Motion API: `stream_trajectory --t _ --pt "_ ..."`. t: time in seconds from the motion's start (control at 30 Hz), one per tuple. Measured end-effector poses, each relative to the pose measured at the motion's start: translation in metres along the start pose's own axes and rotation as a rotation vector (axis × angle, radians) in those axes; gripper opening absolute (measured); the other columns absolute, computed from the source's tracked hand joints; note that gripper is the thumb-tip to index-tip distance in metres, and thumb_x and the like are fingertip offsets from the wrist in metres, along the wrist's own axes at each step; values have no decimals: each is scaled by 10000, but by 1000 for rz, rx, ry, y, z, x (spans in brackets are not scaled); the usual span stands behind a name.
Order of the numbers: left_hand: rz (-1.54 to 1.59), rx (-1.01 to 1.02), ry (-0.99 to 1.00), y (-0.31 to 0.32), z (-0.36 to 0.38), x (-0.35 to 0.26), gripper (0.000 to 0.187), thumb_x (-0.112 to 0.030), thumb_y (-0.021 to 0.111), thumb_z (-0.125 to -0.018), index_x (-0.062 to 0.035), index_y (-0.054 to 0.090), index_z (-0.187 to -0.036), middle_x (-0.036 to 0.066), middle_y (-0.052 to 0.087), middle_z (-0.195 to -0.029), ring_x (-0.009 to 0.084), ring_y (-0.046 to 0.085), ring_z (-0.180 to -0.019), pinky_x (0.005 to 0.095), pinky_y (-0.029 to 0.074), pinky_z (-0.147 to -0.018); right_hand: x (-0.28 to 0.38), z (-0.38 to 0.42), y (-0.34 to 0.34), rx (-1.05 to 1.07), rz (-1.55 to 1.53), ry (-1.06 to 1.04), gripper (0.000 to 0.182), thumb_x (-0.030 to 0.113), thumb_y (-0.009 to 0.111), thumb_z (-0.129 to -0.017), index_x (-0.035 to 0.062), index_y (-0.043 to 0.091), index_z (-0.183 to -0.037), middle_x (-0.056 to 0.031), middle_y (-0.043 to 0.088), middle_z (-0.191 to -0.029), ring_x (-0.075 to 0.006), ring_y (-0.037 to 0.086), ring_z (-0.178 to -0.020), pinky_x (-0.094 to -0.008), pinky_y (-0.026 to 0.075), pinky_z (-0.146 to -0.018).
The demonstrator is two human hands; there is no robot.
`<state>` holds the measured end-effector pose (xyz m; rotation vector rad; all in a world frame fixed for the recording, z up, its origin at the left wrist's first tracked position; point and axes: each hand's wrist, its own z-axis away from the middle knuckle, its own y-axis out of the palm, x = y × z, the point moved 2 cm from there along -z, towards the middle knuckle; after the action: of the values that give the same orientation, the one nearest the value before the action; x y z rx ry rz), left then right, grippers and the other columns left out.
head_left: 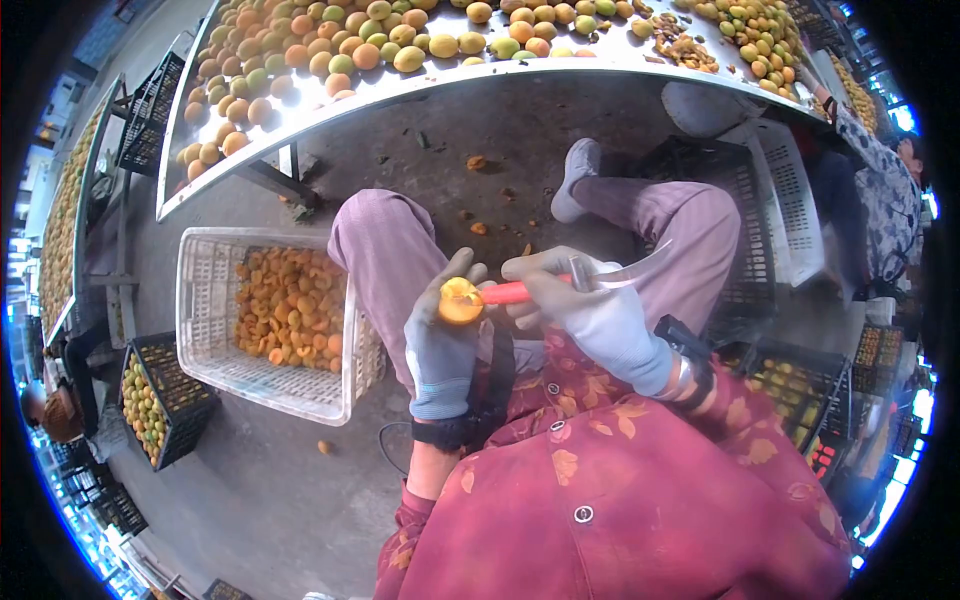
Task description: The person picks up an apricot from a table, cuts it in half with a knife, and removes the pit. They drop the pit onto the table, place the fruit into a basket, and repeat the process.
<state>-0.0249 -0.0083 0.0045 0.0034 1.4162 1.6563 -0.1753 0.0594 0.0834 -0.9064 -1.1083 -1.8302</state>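
While the person sat with knees apart under the head camera, the left hand (441,345), gloved in grey, was closed around an apricot (461,300), fingers curled up its far side and thumb on the near side, so the fruit sat at the fingertips with its cut orange face turned up. The right hand (590,310), also gloved, was wrapped shut on a knife with a red handle (508,292); the red end pointed left and touched the fruit, while a curved metal blade (630,270) swept out to the right and upward, past the right knee. Whether a second working edge sat inside the fruit could not be told. The tool's long axis ran nearly level, left to right, and met the apricot from its right side; both hands were close together above the lap, the left one holding the fruit, the right one just beside it. Outward to the left, on the floor, stood a white crate (205,330) holding halved apricots, well below and left of the hands. Beyond the knees ran a metal table (420,85) heaped with whole fruit. A black crate (160,400) of fruit stood further left.
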Motion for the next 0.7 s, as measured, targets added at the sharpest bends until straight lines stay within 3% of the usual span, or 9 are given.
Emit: stream_trajectory --t 0.13,0.2,0.33,0.43,0.53,0.6,0.63,0.7 --pt "-10 -76 -28 5 3 -1 617 -305 525 -895 94 408 -1352 228 498 -1312 283 541 -1156 380 432 -995 3 1 2 12 54 -69 244 101 507 -979 -31 542 -1181 -103 619 -1020 -125 636 -900 -217 541 -727" --pt "35 0 25 1 2 1 611 -255 535 -862 106 412 -1340 227 487 -1323 303 498 -1217 387 383 -1051 6 5 3 -48 146 -98 247 136 550 -958 -27 602 -1135 -101 660 -997 -136 669 -788 -216 534 -654" --pt "78 28 29 0 1 0 593 -202 524 -840 115 416 -1329 221 492 -1323 321 492 -1227 393 374 -1062 5 5 5 -99 59 -53 252 133 566 -950 -29 602 -1140 -94 653 -1017 -137 671 -771 -211 526 -635" --pt "69 33 4 -1 3 -1 581 -172 518 -811 110 435 -1312 218 488 -1331 332 484 -1241 403 369 -1068 -3 5 3 -93 234 -98 252 43 529 -951 -54 540 -1184 -87 621 -1031 -98 631 -900 -209 555 -747" --pt "100 37 -10 3 5 1 518 -199 508 -872 103 458 -1290 219 500 -1318 329 485 -1250 406 372 -1062 -6 6 3 -110 206 -148 250 130 567 -951 -28 600 -1142 -94 629 -1077 -146 658 -877 -229 563 -707" --pt "33 184 220 9 10 1 464 -239 476 -948 98 478 -1267 218 516 -1301 325 498 -1241 399 376 -1056 -6 5 4 -87 125 -121 241 120 563 -951 -31 602 -1134 -99 625 -1081 -151 645 -929 -238 573 -752" --pt "34 184 220 10 9 0 464 -239 476 -948 98 478 -1267 218 516 -1301 325 498 -1241 399 376 -1056 -4 5 5 -87 125 -120 241 120 563 -951 -31 602 -1134 -99 625 -1081 -151 645 -929 -238 573 -752" --pt "16 -67 5 6 4 1 467 -286 452 -989 96 489 -1255 205 538 -1277 323 515 -1218 397 376 -1052 -1 5 8 -96 228 -176 248 128 575 -946 -27 602 -1139 -87 635 -1055 -135 655 -876 -229 563 -726"
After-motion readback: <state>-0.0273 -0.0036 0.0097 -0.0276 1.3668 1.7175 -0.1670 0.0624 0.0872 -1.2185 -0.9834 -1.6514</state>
